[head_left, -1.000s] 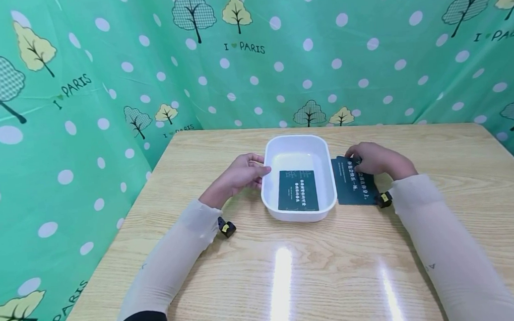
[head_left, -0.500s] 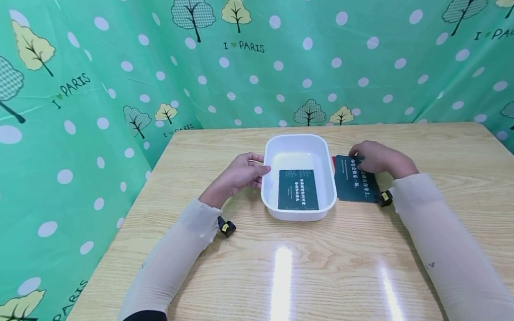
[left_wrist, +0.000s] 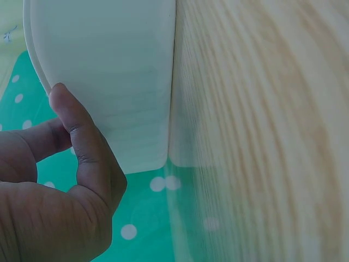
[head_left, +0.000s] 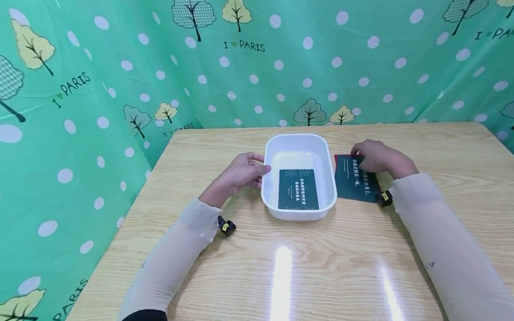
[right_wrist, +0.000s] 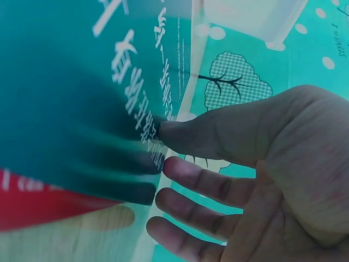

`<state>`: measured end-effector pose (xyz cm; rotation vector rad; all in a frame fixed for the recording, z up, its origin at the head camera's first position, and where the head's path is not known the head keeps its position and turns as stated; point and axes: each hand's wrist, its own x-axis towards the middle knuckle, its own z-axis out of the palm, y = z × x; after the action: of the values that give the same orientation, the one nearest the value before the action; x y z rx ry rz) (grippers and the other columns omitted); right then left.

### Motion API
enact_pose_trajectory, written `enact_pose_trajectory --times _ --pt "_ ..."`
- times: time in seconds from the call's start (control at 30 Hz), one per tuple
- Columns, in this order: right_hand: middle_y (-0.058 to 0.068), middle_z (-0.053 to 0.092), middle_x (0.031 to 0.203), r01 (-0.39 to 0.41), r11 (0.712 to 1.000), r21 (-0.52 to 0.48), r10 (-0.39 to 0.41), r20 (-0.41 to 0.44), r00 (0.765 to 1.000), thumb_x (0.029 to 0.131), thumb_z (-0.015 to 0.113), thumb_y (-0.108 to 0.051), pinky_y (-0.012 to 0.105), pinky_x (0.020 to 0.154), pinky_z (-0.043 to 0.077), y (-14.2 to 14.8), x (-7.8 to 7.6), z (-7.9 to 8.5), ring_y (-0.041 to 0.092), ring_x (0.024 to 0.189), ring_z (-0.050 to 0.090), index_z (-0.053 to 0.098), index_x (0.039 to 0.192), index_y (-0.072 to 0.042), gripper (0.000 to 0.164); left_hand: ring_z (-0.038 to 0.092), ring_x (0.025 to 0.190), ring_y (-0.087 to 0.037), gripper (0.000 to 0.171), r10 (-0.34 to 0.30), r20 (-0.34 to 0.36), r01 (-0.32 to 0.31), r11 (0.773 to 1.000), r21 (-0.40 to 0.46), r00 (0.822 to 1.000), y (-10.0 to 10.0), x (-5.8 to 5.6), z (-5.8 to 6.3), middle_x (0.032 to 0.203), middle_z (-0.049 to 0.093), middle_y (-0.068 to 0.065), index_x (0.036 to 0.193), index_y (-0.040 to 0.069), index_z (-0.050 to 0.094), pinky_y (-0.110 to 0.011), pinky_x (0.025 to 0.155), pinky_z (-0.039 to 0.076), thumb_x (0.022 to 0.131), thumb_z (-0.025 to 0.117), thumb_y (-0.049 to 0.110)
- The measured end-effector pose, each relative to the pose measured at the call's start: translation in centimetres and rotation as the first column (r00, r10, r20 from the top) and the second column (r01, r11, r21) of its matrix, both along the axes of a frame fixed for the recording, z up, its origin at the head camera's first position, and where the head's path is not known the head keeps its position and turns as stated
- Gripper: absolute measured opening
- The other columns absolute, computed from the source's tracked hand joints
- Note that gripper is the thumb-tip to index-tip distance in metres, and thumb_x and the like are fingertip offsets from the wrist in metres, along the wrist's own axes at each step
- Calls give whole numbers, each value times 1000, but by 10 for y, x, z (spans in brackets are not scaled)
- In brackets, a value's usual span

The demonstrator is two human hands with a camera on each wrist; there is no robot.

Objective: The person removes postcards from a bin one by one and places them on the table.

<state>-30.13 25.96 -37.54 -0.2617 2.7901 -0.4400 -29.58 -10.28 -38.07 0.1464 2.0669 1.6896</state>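
My left hand [head_left: 240,174] holds the left wall of a white plastic tub [head_left: 303,216], thumb at the rim. In the left wrist view, its fingers touch the tub's outer side [left_wrist: 114,82]. Flat inside the tub lies a dark green card [head_left: 297,190] with white Chinese writing. My right hand [head_left: 380,159] pinches the far edge of another dark green printed card [head_left: 357,186], just right of the tub. Beneath that card, a red card [right_wrist: 49,204] shows in the right wrist view; how many lie there is hidden.
The wooden table [head_left: 247,275] extends around the tub on every side. A green dotted curtain [head_left: 251,81] hangs behind the table and down its left side. Small black and yellow devices [head_left: 227,227] sit at both wrists.
My right hand has moved slightly right and away from me, shifting the green card on the pile. Red has come into view at its edge. The left hand and tub stay put.
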Motion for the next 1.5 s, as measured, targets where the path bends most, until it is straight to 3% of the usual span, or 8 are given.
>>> enact_pose_trajectory --times 0.37,0.57,0.87,1.1,1.33,1.5 --pt "31 50 126 3 1000 5 -3 -21 1000 87 60 4 58 90 46 -1 0 0 41 103 50 51 133 4 47 58 66 -18 39 3 4 -3 1000 1 1000 0 1 0 106 60 -21 127 2 45 -30 60 55 94 65 11" --pt "30 52 124 -28 1000 -11 26 -116 993 91 57 0 57 90 47 -3 1 3 42 108 51 53 131 5 40 58 65 -18 41 -2 1 2 1000 2 1000 0 0 1 107 60 -21 129 1 44 -28 59 54 95 65 11" --pt "28 52 123 -65 994 -91 34 -315 949 101 49 -8 55 88 48 -28 8 16 42 110 51 49 132 8 35 57 65 -17 41 -3 2 3 1000 5 1000 1 1 1 107 60 -22 129 0 44 -28 57 54 94 65 10" --pt "25 48 133 -114 982 -153 38 -430 902 102 53 -18 55 91 47 -53 14 19 39 117 48 46 136 3 41 57 64 -17 42 0 4 0 1000 6 1000 1 2 2 107 59 -23 130 0 43 -28 57 53 94 65 9" --pt "22 48 134 -216 969 -121 135 -474 870 99 58 -27 55 98 42 -70 19 18 37 122 44 48 136 2 48 57 64 -17 41 1 -4 -1 1000 0 1000 1 2 1 105 60 -21 129 1 44 -28 57 53 95 64 10" --pt "20 47 137 -237 967 -92 173 -444 879 98 60 -31 53 100 42 -81 23 15 35 124 44 46 140 -2 53 57 64 -18 42 3 -7 -3 1000 10 1000 2 1 0 104 60 -20 129 0 43 -27 55 53 94 65 9"
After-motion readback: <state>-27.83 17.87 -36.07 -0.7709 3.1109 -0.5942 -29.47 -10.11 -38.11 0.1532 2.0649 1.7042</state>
